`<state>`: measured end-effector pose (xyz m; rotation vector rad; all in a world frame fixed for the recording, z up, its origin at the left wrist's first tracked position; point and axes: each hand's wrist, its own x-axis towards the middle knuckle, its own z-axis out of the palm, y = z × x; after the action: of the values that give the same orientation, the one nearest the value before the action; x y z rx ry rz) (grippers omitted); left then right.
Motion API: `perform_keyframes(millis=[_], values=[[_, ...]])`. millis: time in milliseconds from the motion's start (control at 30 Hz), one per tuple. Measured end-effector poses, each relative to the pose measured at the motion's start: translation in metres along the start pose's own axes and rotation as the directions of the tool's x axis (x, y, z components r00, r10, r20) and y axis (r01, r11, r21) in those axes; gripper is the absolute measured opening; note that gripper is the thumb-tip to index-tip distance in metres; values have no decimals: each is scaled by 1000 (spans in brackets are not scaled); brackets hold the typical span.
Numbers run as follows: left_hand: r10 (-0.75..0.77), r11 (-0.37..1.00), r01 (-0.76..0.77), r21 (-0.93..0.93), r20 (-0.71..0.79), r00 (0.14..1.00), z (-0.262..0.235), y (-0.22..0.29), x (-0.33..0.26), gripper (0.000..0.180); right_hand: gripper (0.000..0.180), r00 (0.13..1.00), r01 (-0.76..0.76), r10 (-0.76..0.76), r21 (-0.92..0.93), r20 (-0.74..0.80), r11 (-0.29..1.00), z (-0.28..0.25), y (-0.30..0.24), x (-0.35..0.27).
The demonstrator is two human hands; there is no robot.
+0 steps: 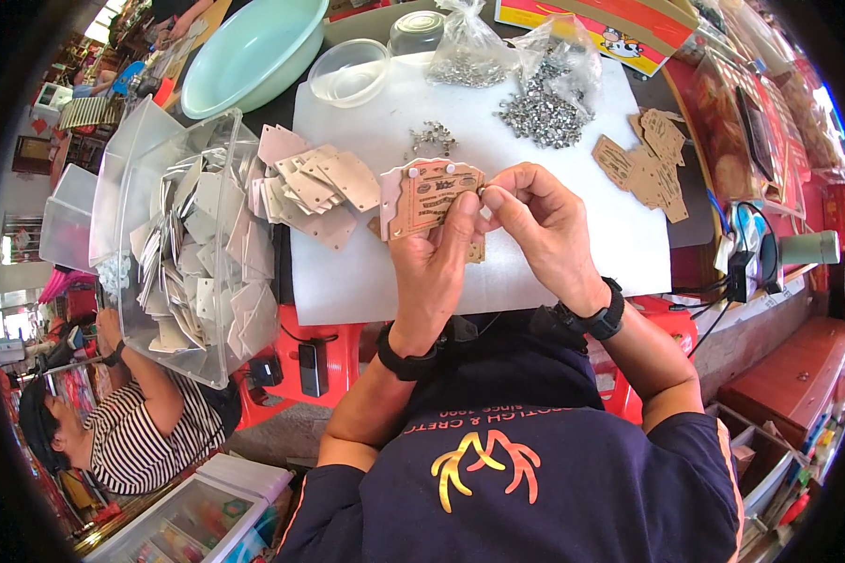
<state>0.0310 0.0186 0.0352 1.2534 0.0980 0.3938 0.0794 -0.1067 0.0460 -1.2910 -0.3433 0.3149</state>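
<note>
Cardboard piece [430, 201], brown with a wavy edge, is held over the white-covered worktop [347, 286], a paler card [388, 202] behind it; the left hand [432, 263] grips both between thumb and fingers. The right hand [545, 216] has its fingers pinched together at the right edge, on what looks like a tiny dark part [482, 190], mostly hidden. A loose pinch could let that part slip among the small metal pieces [434, 141] just beyond; uneven pressure could crease the card's edge. Dark printing on the brown card stands upside down and is partly covered. Lettering also crosses the dark shirt [376, 497] above an antler-like emblem [485, 469], and a red-and-yellow carton [620, 42] shows a cartoon cow.
</note>
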Motion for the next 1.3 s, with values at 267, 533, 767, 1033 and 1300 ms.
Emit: perform_keyframes(millis=[267, 533, 767, 1033, 1300], values=[[-27, 999, 27, 33, -15, 1000, -3, -4, 0, 26, 11, 1000, -8, 8, 14, -27, 1000, 2, 0, -1], [-30, 1000, 30, 5, -18, 999, 2, 1, 1, 27, 9, 996, -14, 14, 3, -87, 1000, 5, 7, -3], [-14, 998, 13, 58, 11, 1000, -3, -5, 0, 32, 11, 988, 84, -121, -339, -91, 937, 1, 4, -5], [18, 995, -18, 94, -6, 1000, -8, -5, 0, 29, 8, 990, 114, -131, -260, -47, 959, -1, 11, -6], [105, 981, -106, 164, 17, 994, -8, -4, -1, 24, 13, 999, -22, 21, -55, -24, 998, 0, 4, -5]])
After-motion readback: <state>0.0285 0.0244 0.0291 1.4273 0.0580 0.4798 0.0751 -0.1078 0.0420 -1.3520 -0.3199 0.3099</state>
